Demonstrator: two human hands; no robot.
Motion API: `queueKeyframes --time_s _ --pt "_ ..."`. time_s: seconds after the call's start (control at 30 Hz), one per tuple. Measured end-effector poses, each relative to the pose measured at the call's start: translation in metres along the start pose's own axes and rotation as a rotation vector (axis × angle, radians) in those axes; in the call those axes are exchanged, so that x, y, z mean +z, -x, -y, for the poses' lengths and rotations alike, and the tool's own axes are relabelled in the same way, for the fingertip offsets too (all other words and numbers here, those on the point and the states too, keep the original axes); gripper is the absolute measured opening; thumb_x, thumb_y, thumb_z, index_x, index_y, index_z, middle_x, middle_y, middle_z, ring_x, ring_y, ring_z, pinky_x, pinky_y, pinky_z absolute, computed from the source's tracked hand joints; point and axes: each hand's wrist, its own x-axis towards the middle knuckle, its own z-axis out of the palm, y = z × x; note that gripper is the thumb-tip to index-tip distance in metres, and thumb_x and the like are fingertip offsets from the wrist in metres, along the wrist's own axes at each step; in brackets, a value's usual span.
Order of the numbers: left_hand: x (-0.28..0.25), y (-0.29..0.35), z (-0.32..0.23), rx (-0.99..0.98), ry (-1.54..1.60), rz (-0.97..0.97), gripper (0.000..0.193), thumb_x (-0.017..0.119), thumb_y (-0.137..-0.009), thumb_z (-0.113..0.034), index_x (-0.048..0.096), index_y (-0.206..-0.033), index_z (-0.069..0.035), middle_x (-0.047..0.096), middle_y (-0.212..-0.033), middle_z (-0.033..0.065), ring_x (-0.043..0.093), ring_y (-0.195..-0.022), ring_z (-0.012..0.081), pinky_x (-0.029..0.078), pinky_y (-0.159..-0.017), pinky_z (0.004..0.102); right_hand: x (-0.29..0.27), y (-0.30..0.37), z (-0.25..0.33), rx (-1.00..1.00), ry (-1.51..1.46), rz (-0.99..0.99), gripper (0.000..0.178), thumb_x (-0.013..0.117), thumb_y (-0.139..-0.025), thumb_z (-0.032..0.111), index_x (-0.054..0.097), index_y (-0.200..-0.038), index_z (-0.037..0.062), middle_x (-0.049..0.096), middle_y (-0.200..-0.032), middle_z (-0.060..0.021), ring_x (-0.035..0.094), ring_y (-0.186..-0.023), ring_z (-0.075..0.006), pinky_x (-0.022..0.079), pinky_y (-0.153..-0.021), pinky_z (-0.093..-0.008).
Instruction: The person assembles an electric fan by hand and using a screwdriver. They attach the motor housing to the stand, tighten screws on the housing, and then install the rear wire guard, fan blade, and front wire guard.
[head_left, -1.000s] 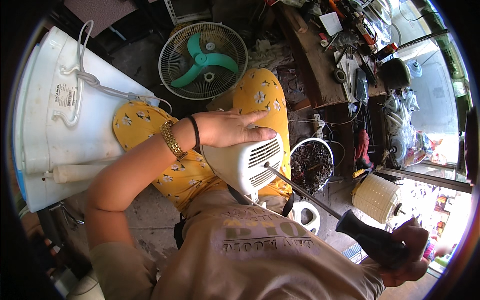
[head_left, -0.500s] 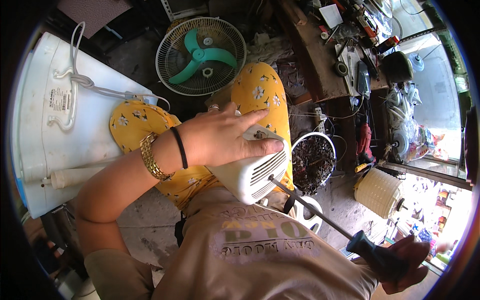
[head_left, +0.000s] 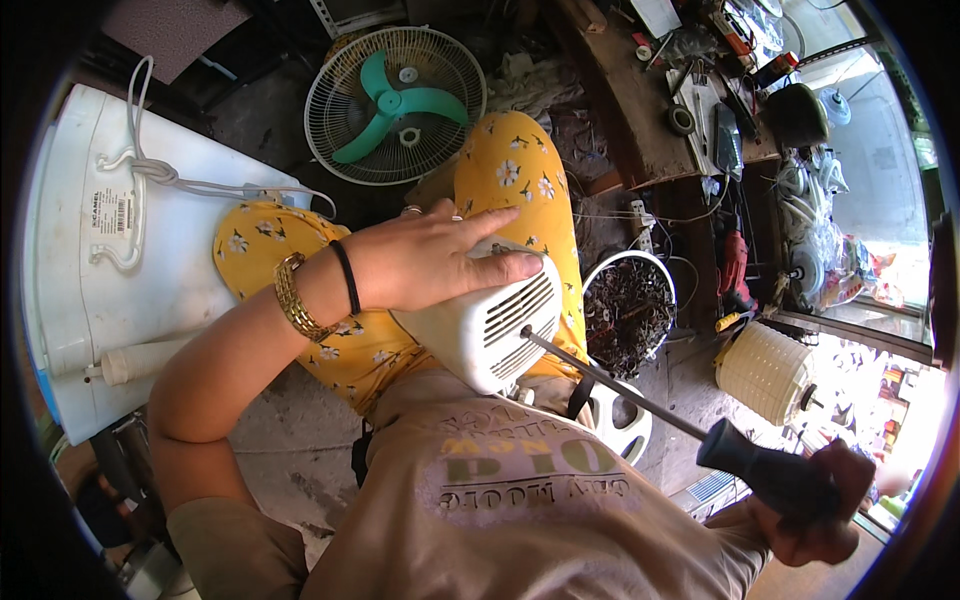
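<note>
A white, slotted motor housing [head_left: 468, 322], apparently from a fan, rests across my lap. My left hand [head_left: 425, 258] grips it from above, thumb along the vented end and index finger stretched out past its far side. At the lower right, my right hand [head_left: 822, 505] is closed around the dark handle of a long screwdriver [head_left: 650, 402]. Its metal shaft runs up and left to the housing, and the tip sits in a hole amid the vent slots. My left fingertips are partly hidden behind the housing.
Ahead on the floor lies a fan grille [head_left: 440, 165] with green blades [head_left: 395, 102]. A white panel with a cord [head_left: 75, 300] stands at the left. Right of my knees is a bucket of dark scraps [head_left: 628, 310]; beyond it, a wooden workbench [head_left: 655, 140] holds tools.
The housing and the screwdriver tip have tilted slightly to the left and away from me. My right hand's fingers have shifted around the handle. The whole view has moved a little.
</note>
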Motion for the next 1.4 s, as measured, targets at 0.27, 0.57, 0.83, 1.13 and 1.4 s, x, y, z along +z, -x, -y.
queueKeyframes --time_s 0.27,0.57,0.83,1.13,1.4 --pt "0.004 -0.007 0.010 0.055 0.093 -0.005 0.086 0.028 -0.089 -0.072 0.037 -0.143 -0.006 0.053 -0.117 0.0214 0.050 -0.119 0.0345 0.036 -0.103 0.0383 0.006 0.000 0.003 0.084 -0.052 0.008 0.052 0.055 -0.087 0.042 0.054 -0.116 -0.0005 0.056 -0.079 -0.0247 0.052 -0.063 -0.0271 0.043 -0.059 -0.0385" --pt "-0.006 -0.010 0.006 0.095 0.094 0.030 0.078 0.030 -0.093 -0.065 0.043 -0.138 -0.004 0.054 -0.111 0.0178 0.050 -0.115 0.0299 0.037 -0.101 0.0348 0.016 0.007 -0.007 0.119 -0.070 -0.082 0.052 0.056 -0.086 0.042 0.054 -0.114 -0.0027 0.056 -0.084 -0.0264 0.054 -0.069 -0.0298 0.045 -0.061 -0.0391" --pt "-0.016 -0.010 0.024 0.272 0.222 0.154 0.081 0.061 -0.085 -0.055 0.036 -0.143 -0.006 0.041 -0.129 0.0171 0.041 -0.124 0.0298 0.033 -0.106 0.0375 0.033 0.003 -0.012 0.107 -0.117 -0.095 0.053 0.057 -0.084 0.041 0.055 -0.112 -0.0045 0.056 -0.088 -0.0279 0.056 -0.074 -0.0322 0.047 -0.063 -0.0397" --pt "-0.023 -0.006 0.030 0.188 0.231 0.383 0.113 0.067 -0.072 -0.066 0.012 -0.150 -0.004 0.021 -0.143 0.0285 0.020 -0.138 0.0389 0.023 -0.112 0.0419 0.017 0.006 -0.007 0.095 -0.116 -0.063 0.054 0.059 -0.083 0.040 0.055 -0.109 -0.0067 0.056 -0.093 -0.0296 0.057 -0.079 -0.0348 0.049 -0.065 -0.0404" --pt "-0.021 -0.007 0.018 0.103 0.169 0.400 0.134 0.061 -0.065 -0.079 -0.007 -0.148 0.001 0.001 -0.148 0.0375 0.011 -0.141 0.0431 0.022 -0.113 0.0418 0.011 0.015 -0.004 0.133 -0.093 -0.054 0.055 0.060 -0.082 0.040 0.056 -0.107 -0.0085 0.057 -0.097 -0.0311 0.059 -0.084 -0.0372 0.050 -0.067 -0.0410"
